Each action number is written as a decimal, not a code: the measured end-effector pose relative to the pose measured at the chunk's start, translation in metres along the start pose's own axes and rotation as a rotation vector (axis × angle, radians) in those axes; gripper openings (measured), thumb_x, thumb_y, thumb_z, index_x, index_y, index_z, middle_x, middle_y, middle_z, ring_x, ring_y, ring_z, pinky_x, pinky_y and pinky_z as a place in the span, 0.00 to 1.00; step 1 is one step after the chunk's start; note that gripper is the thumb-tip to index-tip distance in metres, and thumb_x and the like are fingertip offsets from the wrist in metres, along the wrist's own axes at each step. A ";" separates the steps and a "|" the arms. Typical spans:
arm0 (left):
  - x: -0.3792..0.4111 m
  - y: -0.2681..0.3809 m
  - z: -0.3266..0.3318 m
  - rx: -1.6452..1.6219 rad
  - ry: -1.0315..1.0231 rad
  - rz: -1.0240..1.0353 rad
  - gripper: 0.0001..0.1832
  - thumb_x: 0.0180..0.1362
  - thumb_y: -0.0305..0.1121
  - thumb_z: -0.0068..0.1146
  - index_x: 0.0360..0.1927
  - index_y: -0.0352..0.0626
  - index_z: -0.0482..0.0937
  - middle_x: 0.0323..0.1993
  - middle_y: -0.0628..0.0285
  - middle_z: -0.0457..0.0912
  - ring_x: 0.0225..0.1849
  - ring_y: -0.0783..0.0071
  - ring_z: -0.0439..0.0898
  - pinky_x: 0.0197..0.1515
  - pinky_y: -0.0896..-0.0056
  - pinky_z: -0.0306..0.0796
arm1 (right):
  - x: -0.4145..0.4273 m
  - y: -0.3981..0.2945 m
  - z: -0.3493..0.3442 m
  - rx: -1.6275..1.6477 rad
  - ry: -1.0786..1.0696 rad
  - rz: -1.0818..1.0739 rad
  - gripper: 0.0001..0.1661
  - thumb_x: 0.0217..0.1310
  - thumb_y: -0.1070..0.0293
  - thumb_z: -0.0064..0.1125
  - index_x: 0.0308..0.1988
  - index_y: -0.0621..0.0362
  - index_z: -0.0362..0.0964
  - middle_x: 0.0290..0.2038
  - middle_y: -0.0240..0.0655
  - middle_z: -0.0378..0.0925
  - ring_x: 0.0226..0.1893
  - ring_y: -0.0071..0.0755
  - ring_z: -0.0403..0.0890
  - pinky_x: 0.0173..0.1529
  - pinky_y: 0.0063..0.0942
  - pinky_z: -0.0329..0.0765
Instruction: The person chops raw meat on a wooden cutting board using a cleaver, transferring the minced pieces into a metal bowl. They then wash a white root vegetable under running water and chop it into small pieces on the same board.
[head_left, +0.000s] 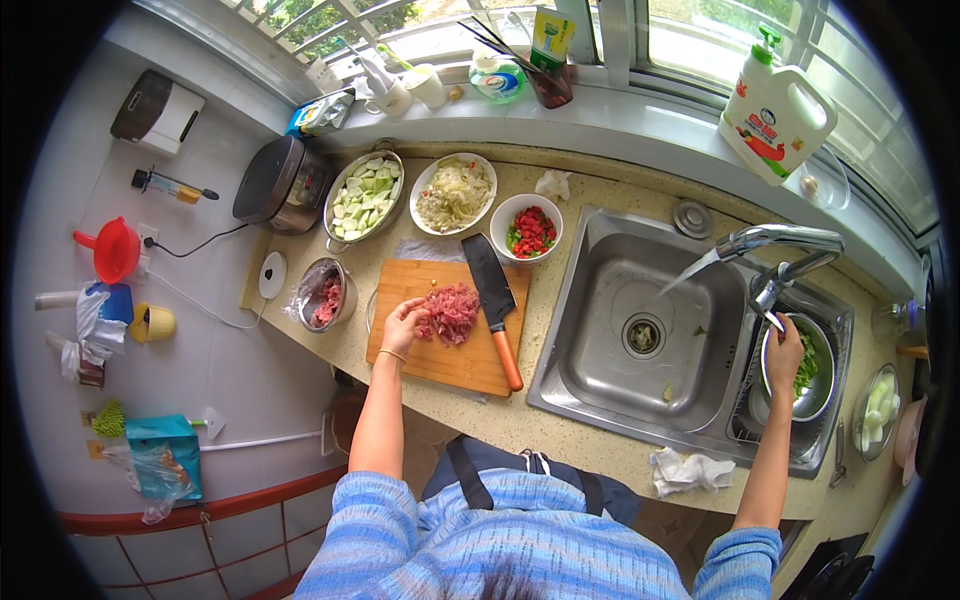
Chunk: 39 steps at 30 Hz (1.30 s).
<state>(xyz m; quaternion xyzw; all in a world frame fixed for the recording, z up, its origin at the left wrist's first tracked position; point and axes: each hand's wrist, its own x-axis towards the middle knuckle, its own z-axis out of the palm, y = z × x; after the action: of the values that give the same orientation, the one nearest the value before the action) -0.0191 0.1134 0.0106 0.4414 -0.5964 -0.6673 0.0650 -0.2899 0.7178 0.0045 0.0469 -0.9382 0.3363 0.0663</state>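
Note:
My left hand (405, 324) hovers at the left edge of a heap of chopped raw meat (452, 311), fingers loosely bent; whether any meat is between them I cannot tell. The heap lies on a bamboo cutting board (420, 367). A cleaver (491, 285) with an orange handle rests on the board, right of the meat. My right hand (786, 352) grips the lever (769, 315) of the chrome faucet (780, 238). Water (691, 270) runs from the spout into the steel sink (600, 315). Below that hand, a metal bowl (821, 397) with chopped greens (807, 367) sits in the drain rack.
Behind the board stand a pan of cut green vegetable (367, 195), a plate of shredded vegetable (454, 193) and a bowl of chopped peppers (531, 231). Left is a metal pot with meat (327, 296). A white cloth (690, 472) lies at the counter's front edge.

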 end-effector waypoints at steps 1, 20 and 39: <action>-0.002 0.005 0.002 -0.013 0.013 -0.033 0.17 0.55 0.21 0.46 0.50 0.38 0.70 0.29 0.67 0.76 0.34 0.76 0.75 0.35 0.75 0.72 | 0.000 -0.001 0.000 0.009 -0.007 0.007 0.16 0.56 0.73 0.52 0.46 0.63 0.71 0.41 0.44 0.77 0.40 0.41 0.78 0.45 0.32 0.72; -0.061 0.038 0.250 -0.383 -0.626 -0.330 0.24 0.65 0.38 0.39 0.57 0.27 0.61 0.58 0.41 0.65 0.56 0.52 0.70 0.61 0.56 0.63 | -0.004 -0.017 0.002 -0.048 0.105 -0.019 0.13 0.55 0.70 0.54 0.40 0.64 0.75 0.29 0.48 0.77 0.29 0.50 0.78 0.36 0.37 0.74; -0.005 -0.042 0.422 0.266 -0.358 0.510 0.21 0.64 0.36 0.38 0.57 0.36 0.66 0.56 0.47 0.69 0.60 0.59 0.65 0.62 0.65 0.58 | 0.004 -0.131 0.184 1.564 -0.409 0.646 0.23 0.66 0.54 0.44 0.48 0.61 0.66 0.44 0.35 0.72 0.43 0.30 0.75 0.45 0.26 0.73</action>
<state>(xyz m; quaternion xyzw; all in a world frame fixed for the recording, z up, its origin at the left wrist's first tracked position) -0.2793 0.4402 -0.0659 0.1582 -0.7714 -0.6129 0.0660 -0.2933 0.4996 -0.0542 -0.1300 -0.3987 0.8717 -0.2536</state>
